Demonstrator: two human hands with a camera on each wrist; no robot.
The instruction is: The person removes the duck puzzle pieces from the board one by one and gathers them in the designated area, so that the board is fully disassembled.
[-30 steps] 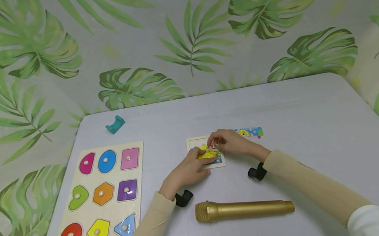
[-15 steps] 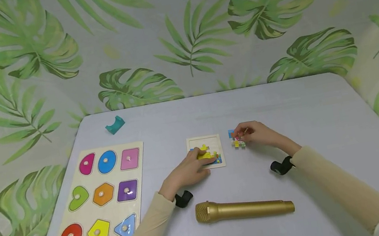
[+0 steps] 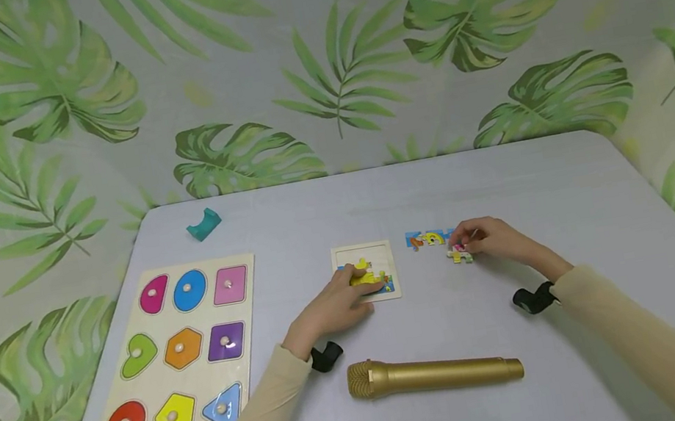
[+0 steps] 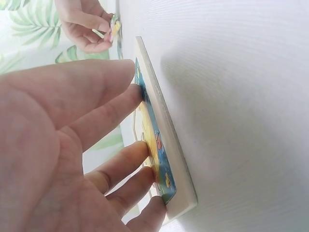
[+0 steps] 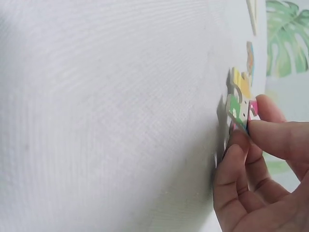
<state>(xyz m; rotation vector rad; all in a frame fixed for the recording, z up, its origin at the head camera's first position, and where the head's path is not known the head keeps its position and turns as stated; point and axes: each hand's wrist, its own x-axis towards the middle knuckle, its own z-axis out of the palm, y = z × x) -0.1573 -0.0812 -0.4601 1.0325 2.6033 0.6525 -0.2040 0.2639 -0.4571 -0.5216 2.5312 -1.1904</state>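
My left hand (image 3: 336,301) lies with fairly straight fingers on a small wooden jigsaw tray (image 3: 383,251), pressing its yellow and blue picture. In the left wrist view the fingertips touch the pieces just inside the rim of the tray (image 4: 182,188). The tray's far part shows bare wood. To the right, my right hand (image 3: 496,243) pinches a jigsaw piece (image 5: 240,92), yellow, green and pink, between thumb and fingers, close over the table. Just behind it, several loose jigsaw pieces (image 3: 432,238) form a short row, partly covered by the right fingers.
At the left lies a wooden peg board (image 3: 191,317) with coloured knobbed shapes. A gold microphone (image 3: 434,371) lies in front of the hands. Near the table's back left edge is a teal curved block (image 3: 204,224). A leaf-patterned cloth (image 3: 355,73) hangs behind the table.
My right hand has moved right from the tray, past the loose row, with a jigsaw piece between its fingers. The row's left end now shows. My left hand has stayed on the tray.
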